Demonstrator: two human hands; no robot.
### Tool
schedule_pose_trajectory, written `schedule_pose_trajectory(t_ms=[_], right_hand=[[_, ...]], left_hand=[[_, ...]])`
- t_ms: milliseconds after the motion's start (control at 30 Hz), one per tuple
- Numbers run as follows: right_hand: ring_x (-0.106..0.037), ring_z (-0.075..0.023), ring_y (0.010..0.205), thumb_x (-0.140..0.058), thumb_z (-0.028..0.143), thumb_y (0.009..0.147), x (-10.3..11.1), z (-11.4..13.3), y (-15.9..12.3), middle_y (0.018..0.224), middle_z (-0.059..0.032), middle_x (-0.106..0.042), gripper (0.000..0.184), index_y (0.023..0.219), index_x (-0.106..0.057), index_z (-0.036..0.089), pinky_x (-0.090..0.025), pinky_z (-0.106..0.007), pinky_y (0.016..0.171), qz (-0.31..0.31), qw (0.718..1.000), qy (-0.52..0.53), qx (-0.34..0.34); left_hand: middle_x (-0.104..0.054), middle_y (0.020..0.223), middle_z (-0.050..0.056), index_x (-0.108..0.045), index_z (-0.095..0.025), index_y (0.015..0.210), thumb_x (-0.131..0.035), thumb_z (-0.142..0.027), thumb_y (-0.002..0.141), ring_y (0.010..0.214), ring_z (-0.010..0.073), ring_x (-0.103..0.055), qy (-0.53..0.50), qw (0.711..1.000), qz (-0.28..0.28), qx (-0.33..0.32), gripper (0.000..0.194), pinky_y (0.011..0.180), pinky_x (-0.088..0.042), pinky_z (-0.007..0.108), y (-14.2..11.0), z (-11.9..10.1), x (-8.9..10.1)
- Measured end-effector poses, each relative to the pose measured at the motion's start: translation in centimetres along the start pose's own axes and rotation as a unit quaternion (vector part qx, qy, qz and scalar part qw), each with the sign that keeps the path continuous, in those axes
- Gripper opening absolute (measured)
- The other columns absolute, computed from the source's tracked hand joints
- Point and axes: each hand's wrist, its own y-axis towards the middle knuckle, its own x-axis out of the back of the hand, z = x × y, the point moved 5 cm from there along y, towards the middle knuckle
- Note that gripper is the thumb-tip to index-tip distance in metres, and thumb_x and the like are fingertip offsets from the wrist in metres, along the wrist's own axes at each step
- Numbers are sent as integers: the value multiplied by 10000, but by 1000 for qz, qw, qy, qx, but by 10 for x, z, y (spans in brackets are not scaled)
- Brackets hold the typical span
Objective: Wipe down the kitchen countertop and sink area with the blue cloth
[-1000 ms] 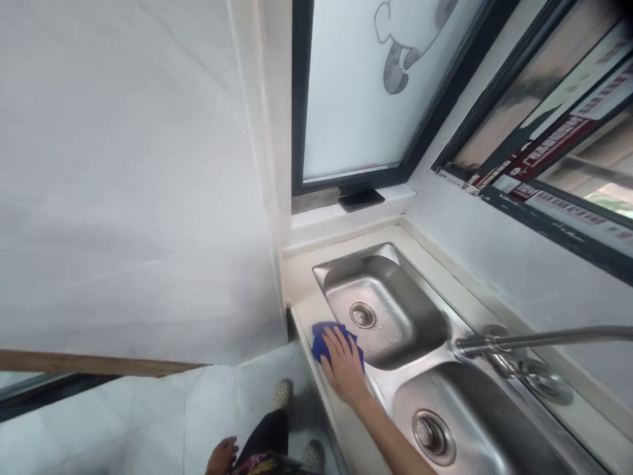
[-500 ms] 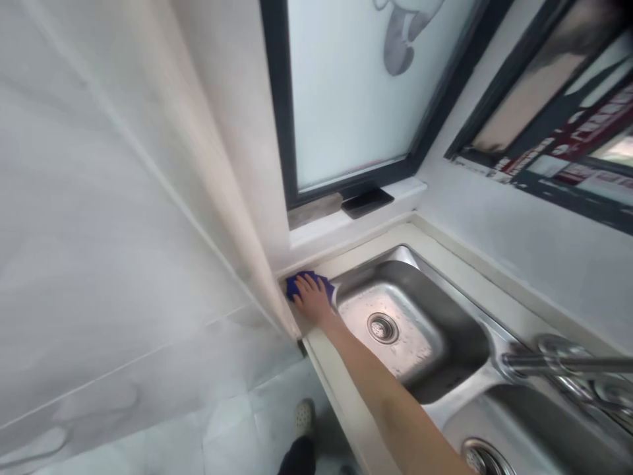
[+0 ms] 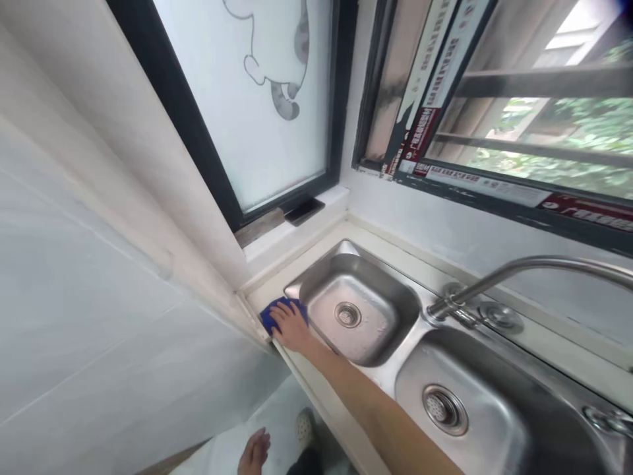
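Observation:
My right hand presses a blue cloth onto the corner of the pale countertop, left of the sink. Its fingers lie across the cloth and grip it against the surface; the cloth's middle is covered by them. Beside the hand is the smaller basin of a steel double sink, with water drops on its floor. Low in the view my left hand hangs over the floor, away from the counter. Its fingers are loosely bent and a little apart, with nothing in them.
A curved steel faucet rises behind the divider, near the larger basin. On the window ledge lies a dark flat object. A white wall edge borders the counter's left end. A clog-like shoe shows on the floor.
The view has swung to the right, bringing in more of the sink, the faucet and the window. My right hand and the cloth have shifted toward the counter's front edge. My left hand has come into view.

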Motion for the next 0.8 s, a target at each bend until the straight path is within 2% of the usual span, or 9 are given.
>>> schedule_pose_trajectory(t_ms=[67,233,433,600,667,700,800], right_hand=[[-332,-233,1463,-452,388,966,7,3,-32,1503,-75,-518,472,1395,-523,204,-122,-516,1263,-19,1000,0,7],[-350,-233,1460,-458,397,970,21,11,-120,1490,-62,-535,469,1403,-517,225,-143,-537,1263,-38,999,-14,26],[-363,-254,1461,-480,288,926,33,18,-232,1524,-48,-500,527,1452,-474,259,-166,-579,1255,-34,998,-48,17],[-438,-289,1417,-522,302,884,27,1,-325,1530,-23,-488,663,1527,-362,320,-208,-607,1233,-47,992,-111,22],[-491,-299,1375,-550,312,848,22,-8,-356,1512,-9,-504,726,1540,-334,342,-246,-597,1218,-60,990,-128,25],[-518,-304,1348,-565,318,827,20,-11,-367,1497,-2,-519,758,1544,-324,355,-268,-590,1207,-67,989,-131,32],[-554,-306,1308,-592,324,782,20,-13,-384,1478,13,-537,817,1548,-311,370,-313,-559,1185,-70,988,-133,42]], left_hand=[[-783,874,104,-755,-233,833,-783,-805,412,941,343,-741,-18,998,32,-44,711,913,-589,456,-7,-19,-20],[-773,828,112,-746,-191,924,-679,-897,495,784,297,-742,-1,988,30,-151,829,801,-624,442,-34,-65,-55],[-743,758,72,-717,-179,1019,-589,-845,702,664,210,-687,36,962,55,-265,748,667,-597,342,-55,-102,-77],[-734,761,73,-704,-173,1061,-477,-757,851,695,212,-689,91,936,93,-327,661,688,-592,345,-69,-114,-107],[-745,806,84,-714,-190,1069,-435,-659,920,778,226,-711,149,908,110,-375,566,778,-596,369,-75,-120,-124],[-752,848,93,-720,-199,1067,-423,-591,948,833,231,-717,185,884,125,-411,507,832,-589,382,-78,-123,-133],[-762,965,109,-741,-217,1030,-424,-397,969,949,232,-707,276,783,188,-525,369,932,-559,416,-83,-135,-162]])
